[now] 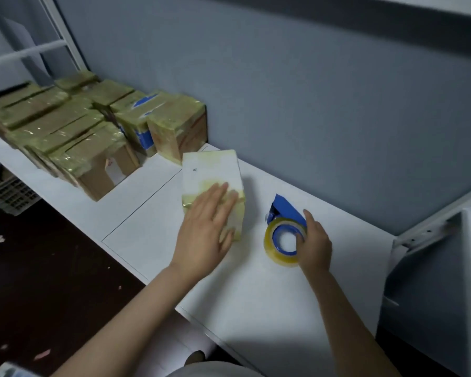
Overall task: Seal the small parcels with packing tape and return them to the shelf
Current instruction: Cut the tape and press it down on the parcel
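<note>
On the white bench [256,295], near its middle, one white parcel [210,170] lies with yellowish tape already across it, and the left hand [204,229] presses flat on its near end, fingers straight. Right hand [316,240] grips the single tape dispenser [283,221] just beside it. Judged: sealing nearly finished, shelving outstanding. Taped parcels [74,131] stand stacked at left — at least eight; blur prevents an exact count.
</note>
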